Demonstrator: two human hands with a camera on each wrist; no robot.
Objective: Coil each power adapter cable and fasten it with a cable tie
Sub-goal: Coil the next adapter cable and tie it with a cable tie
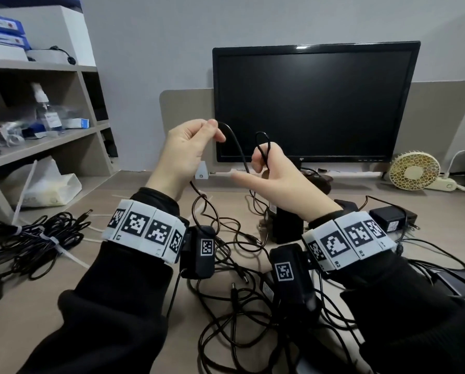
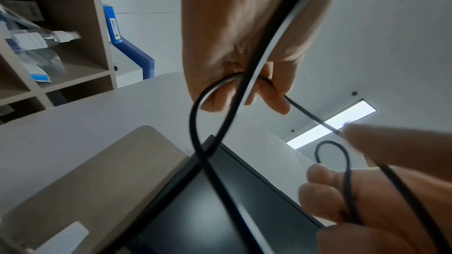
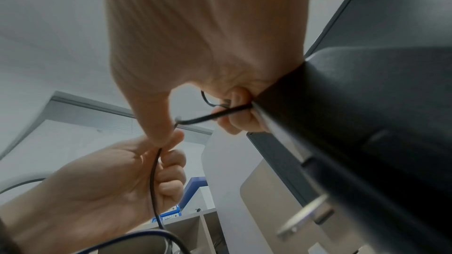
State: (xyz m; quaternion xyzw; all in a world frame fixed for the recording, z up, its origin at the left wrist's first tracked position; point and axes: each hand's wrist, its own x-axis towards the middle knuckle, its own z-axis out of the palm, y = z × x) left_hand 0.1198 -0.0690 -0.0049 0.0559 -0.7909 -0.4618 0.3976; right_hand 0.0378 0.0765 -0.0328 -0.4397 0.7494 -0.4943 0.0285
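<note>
A thin black adapter cable (image 1: 236, 147) runs between both raised hands in front of the monitor. My left hand (image 1: 214, 130) pinches it between thumb and fingertips; the left wrist view shows it curving round those fingers (image 2: 276, 92). My right hand (image 1: 263, 160) grips a small upright loop (image 1: 262, 139) of the same cable, index finger stretched toward the left. In the right wrist view the cable (image 3: 215, 115) passes under the curled fingers. A black adapter block (image 1: 288, 225) with metal prongs sits just below the right wrist; whether it rests on the desk is unclear.
Tied cable bundles (image 1: 37, 238) lie at the left of the desk, with long white cable ties (image 1: 26, 190) beside them. A tangle of loose cables and plugs (image 1: 239, 279) covers the desk under my wrists. Another adapter (image 1: 388, 220), a small fan (image 1: 415, 171) and shelves (image 1: 50, 136) surround it.
</note>
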